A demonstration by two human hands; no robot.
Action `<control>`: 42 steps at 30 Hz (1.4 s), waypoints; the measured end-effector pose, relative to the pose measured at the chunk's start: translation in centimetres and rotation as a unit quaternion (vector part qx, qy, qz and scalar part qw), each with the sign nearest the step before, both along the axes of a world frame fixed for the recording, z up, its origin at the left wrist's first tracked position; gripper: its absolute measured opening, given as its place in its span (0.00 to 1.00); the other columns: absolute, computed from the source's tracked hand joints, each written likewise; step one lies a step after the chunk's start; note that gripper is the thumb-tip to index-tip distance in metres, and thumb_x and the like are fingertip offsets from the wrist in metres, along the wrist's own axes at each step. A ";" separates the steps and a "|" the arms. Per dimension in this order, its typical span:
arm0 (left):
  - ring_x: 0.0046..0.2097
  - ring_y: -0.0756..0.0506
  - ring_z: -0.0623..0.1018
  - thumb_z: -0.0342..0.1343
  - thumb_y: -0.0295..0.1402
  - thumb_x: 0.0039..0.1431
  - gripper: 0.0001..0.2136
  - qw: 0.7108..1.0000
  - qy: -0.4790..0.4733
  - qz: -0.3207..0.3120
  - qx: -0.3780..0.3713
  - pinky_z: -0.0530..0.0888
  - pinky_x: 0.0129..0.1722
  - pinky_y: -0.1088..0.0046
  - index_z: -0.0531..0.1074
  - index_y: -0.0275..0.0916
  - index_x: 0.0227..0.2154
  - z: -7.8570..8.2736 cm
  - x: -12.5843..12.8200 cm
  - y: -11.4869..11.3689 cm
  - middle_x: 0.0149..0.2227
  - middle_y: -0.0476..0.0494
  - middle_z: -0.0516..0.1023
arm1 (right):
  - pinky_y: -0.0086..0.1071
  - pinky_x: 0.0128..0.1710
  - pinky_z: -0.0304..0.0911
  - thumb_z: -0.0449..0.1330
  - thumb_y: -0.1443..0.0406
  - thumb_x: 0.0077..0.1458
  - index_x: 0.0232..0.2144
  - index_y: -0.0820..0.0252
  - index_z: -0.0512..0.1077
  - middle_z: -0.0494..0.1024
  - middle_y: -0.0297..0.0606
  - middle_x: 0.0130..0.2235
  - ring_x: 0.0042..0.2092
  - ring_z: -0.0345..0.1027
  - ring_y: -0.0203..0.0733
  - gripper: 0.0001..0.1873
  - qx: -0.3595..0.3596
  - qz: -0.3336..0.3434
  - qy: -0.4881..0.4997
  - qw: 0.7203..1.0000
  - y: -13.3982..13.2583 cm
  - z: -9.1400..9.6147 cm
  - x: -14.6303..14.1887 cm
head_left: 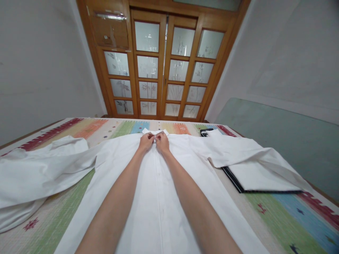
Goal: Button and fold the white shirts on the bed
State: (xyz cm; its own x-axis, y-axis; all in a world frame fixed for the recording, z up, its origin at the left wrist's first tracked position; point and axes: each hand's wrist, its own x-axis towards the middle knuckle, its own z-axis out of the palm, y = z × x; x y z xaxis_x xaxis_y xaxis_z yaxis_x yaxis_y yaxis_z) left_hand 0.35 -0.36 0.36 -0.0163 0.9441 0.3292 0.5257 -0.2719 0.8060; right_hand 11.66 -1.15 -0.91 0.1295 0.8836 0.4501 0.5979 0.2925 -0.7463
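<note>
A white button-up shirt (143, 204) lies front side up, its collar at the far end and its sleeves spread to both sides. Just below the collar (162, 132), my left hand (147, 141) pinches the edge of the shirt front. My right hand (162, 142) pinches the same spot from the other side, and the fingertips of both hands almost meet. Whatever small part sits between the fingers is hidden. Down the middle runs the shirt's button strip (159, 197), reaching toward me between my forearms.
The shirt rests on a colourful striped cloth (275, 215). Under the right sleeve lies a folded white cloth with a black border (265, 176). More white fabric (69, 143) is bunched at the left. Wooden glass-paned doors (162, 67) stand beyond, and a pale green panel (275, 130) leans at the right.
</note>
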 end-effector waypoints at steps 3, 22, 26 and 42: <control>0.33 0.48 0.78 0.55 0.28 0.52 0.05 1.000 -0.002 0.030 0.004 0.72 0.38 0.73 0.76 0.36 0.30 -0.2 0.2 0.0 0.31 0.45 0.80 | 0.33 0.44 0.60 0.55 0.71 0.53 0.29 0.58 0.69 0.70 0.36 0.37 0.40 0.65 0.40 0.05 -0.005 -0.016 -0.016 1.000 0.0 -0.1 -0.1; 0.49 0.38 0.70 0.52 0.26 0.54 0.07 0.948 0.262 0.170 0.054 0.67 0.48 0.61 0.75 0.39 0.32 0.5 0.9 -2.3 0.39 0.38 0.73 | 0.36 0.46 0.56 0.52 0.76 0.52 0.35 0.61 0.73 0.73 0.45 0.43 0.48 0.62 0.47 0.13 0.004 -0.110 -0.223 0.969 -2.5 1.6 -0.3; 0.47 0.38 0.73 0.48 0.27 0.58 0.12 0.946 0.298 0.130 0.023 0.68 0.47 0.63 0.78 0.38 0.35 0.6 1.0 -2.9 0.40 0.35 0.77 | 0.38 0.45 0.57 0.50 0.74 0.56 0.36 0.66 0.75 0.76 0.50 0.40 0.45 0.67 0.48 0.14 -0.060 -0.058 -0.320 0.944 -2.4 1.6 -0.6; 0.67 0.37 0.53 0.36 0.36 0.64 0.25 0.928 0.363 0.071 -0.049 0.50 0.63 0.49 0.56 0.36 0.63 -0.6 0.5 -8.6 0.66 0.34 0.56 | 0.45 0.63 0.38 0.40 0.64 0.65 0.64 0.72 0.53 0.51 0.52 0.66 0.67 0.42 0.48 0.28 -0.122 0.044 -0.342 0.931 -5.8 0.8 1.2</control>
